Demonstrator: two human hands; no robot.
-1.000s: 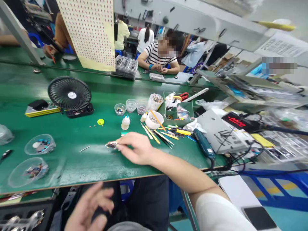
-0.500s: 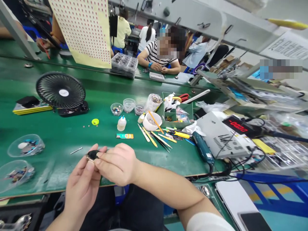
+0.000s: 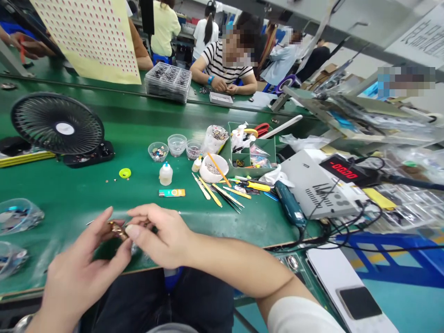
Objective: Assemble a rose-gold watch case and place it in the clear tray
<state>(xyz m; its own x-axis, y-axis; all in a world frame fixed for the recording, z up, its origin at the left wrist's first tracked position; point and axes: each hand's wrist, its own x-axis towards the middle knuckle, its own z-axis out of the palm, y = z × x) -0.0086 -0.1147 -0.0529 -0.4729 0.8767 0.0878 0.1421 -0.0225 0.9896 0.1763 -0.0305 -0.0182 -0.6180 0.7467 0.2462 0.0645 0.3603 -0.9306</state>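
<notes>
A small gold-coloured metal piece (image 3: 118,230), whose exact kind I cannot make out, is held up over the near edge of the green workbench (image 3: 222,226). My left hand (image 3: 79,266) grips it from the left between thumb and fingers. From the other side my right hand (image 3: 166,236) pinches its right end, with the thumb in front and the other fingers curled behind. The fingers cover part of the piece. Behind the left fingertips the end of a thin metal pin (image 3: 89,222) shows on the bench.
A black fan (image 3: 58,125) stands left, above tubs of parts (image 3: 21,215). Ahead are a dropper bottle (image 3: 166,175), small cups (image 3: 176,145), tweezers (image 3: 210,190) and a green organiser (image 3: 255,157). Right are a rotary tool (image 3: 290,208) and power unit (image 3: 319,185). A co-worker (image 3: 225,69) sits opposite.
The piece has turned, so its dark round face no longer shows and its gold side does. My left hand has moved left and opened wider around it. The view has shifted right.
</notes>
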